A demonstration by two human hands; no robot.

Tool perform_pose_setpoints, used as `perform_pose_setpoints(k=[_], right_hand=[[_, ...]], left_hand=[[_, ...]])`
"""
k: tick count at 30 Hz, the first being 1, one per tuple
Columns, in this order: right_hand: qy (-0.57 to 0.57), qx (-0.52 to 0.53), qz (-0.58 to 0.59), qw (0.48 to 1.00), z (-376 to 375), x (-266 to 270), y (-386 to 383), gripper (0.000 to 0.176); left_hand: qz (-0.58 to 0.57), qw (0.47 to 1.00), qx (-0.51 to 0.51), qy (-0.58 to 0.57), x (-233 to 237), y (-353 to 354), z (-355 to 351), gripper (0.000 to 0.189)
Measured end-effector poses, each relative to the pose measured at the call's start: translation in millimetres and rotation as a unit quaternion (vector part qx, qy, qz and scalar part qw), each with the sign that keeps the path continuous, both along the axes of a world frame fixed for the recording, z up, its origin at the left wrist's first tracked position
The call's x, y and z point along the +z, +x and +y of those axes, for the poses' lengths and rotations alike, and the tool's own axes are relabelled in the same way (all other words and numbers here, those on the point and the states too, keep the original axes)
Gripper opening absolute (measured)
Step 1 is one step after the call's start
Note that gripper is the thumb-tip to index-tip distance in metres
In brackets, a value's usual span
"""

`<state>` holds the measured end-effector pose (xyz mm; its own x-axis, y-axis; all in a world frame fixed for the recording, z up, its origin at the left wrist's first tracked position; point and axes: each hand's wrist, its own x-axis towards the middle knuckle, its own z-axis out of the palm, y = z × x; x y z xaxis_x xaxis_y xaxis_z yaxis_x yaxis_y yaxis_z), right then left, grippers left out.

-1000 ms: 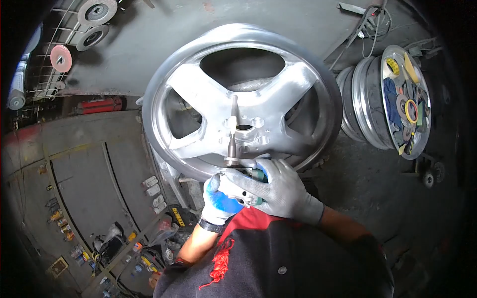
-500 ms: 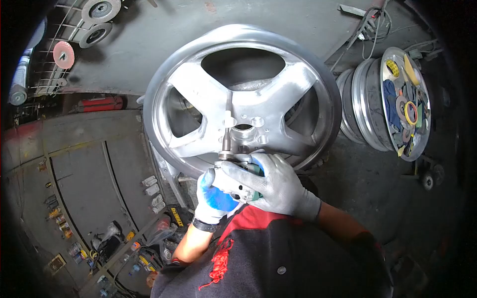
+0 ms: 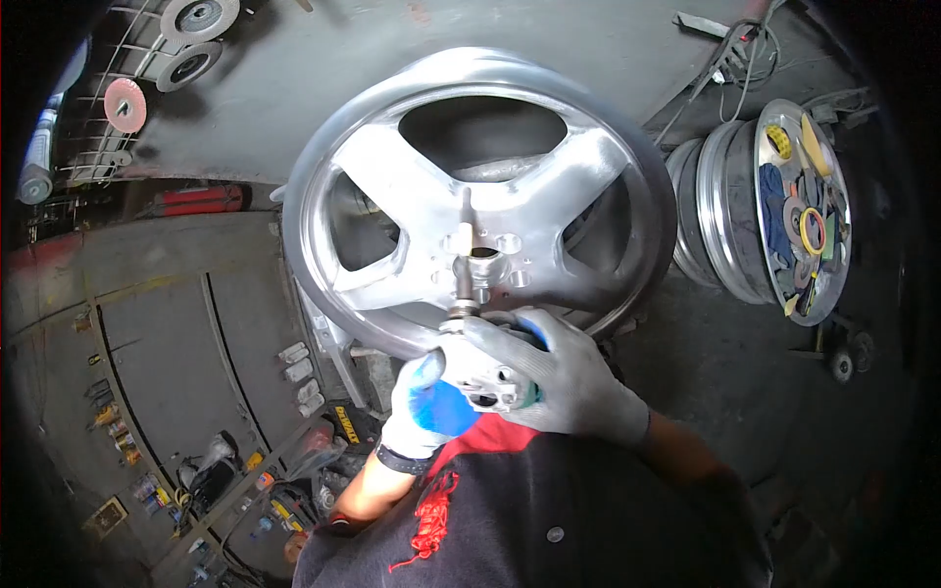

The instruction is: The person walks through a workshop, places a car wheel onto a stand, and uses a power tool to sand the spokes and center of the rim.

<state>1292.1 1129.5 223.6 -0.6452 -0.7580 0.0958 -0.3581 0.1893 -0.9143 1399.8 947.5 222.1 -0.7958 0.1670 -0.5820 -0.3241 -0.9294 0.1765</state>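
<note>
A large silver alloy wheel (image 3: pixel 549 196) with broad spokes stands upright in front of me. Both gloved hands grip a small die grinder (image 3: pixel 490 377). My left hand (image 3: pixel 426 412), in a blue-palmed glove, holds the tool's rear. My right hand (image 3: pixel 559 377), in a grey glove, wraps over its body. The grinder's long shaft (image 3: pixel 463 274) points up, its tip resting on the wheel face beside the hub hole (image 3: pixel 482 257).
A second rim (image 3: pixel 725 211) lies at the right, its face filled with abrasive discs and tape rolls. Grinding discs (image 3: pixel 123 103) hang on a wire rack at upper left. Small tools and bottles litter the floor at lower left (image 3: pixel 216 470).
The grinder and both hands shifted slightly right and down, and the shaft tip moved across the wheel face near the hub. The wheel itself stayed put.
</note>
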Motion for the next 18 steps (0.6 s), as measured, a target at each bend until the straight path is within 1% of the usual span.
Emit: perform_pose_setpoints(k=[2,4,6,7,8,9,10,12,16,18], right_hand=[[0.006,0.038,-0.013,0.999,-7,0,-4,0.087],[-0.015,0.03,-0.012,0.999,-8,-1,-4,0.088],[-0.01,0.019,-0.045,0.999,-1,3,-4,0.088],[-0.008,0.017,-0.045,0.999,4,5,-3,0.088],[0.0,-0.01,-0.029,1.0,9,6,0,0.088],[0.008,-0.036,-0.012,0.999,14,7,2,0.087],[0.009,-0.037,-0.011,0.999,17,8,2,0.087],[0.022,-0.043,-0.015,0.999,20,9,2,0.086],[0.009,-0.015,-0.03,0.999,1,13,-5,0.086],[-0.003,0.021,-0.057,0.998,-7,12,-8,0.085]], left_hand=[[0.0,1.0,0.016,-0.027,13,-9,-4,0.076],[0.018,1.0,0.006,-0.024,13,-10,-6,0.075],[0.0,0.999,-0.022,-0.041,13,-10,-3,0.074],[0.015,1.0,-0.021,0.004,8,-8,0,0.072],[0.015,1.0,-0.023,0.006,6,-8,4,0.072],[-0.01,0.999,-0.039,0.004,6,-9,8,0.073],[-0.036,0.998,-0.054,0.001,6,-11,11,0.073],[-0.036,0.997,-0.059,0.018,9,-13,12,0.073],[-0.018,1.0,-0.016,-0.016,19,-12,-1,0.073],[-0.018,0.999,-0.001,-0.037,24,-12,-8,0.072]])
